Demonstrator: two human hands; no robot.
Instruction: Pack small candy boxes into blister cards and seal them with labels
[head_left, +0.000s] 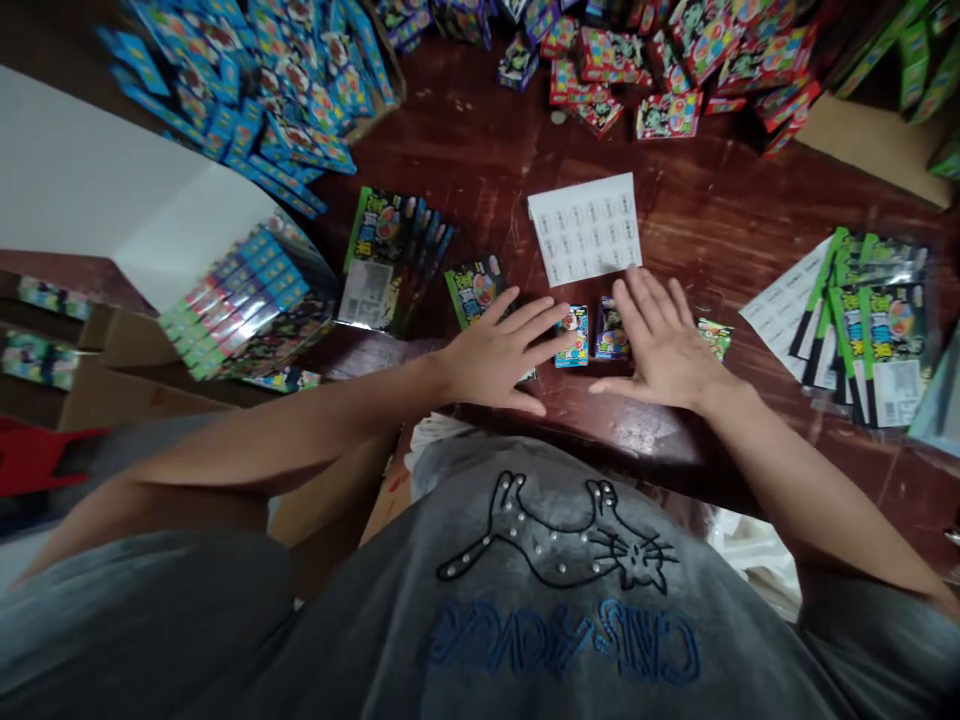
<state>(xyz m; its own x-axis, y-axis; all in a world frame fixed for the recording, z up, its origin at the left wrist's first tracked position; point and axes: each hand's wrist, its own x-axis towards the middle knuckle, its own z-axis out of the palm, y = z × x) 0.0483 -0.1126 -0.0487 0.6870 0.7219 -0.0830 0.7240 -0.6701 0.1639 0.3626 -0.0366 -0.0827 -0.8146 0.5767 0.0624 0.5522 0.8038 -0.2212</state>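
My left hand [502, 350] lies palm down with its fingers spread over a black and green printed packet [480, 285], which it partly covers. Its fingertips reach a small blue box [573, 340]. Beside that stands a small purple box [611, 330], touched or nearly touched by my right hand [664, 345], which is also flat with fingers apart. A small green box [715, 338] shows partly behind the right hand. Just beyond the hands lies a white sheet of round stickers [586, 228]. Neither hand grips anything.
Many blue boxes [277, 90] are heaped at the back left, red boxes [667, 115] at the back. Wrapped stacked boxes [240, 295] and black-green packets [375, 260] lie left; more packets [885, 320] overlap a sticker sheet [784, 300] at right. Cardboard cartons [112, 390] stand lower left.
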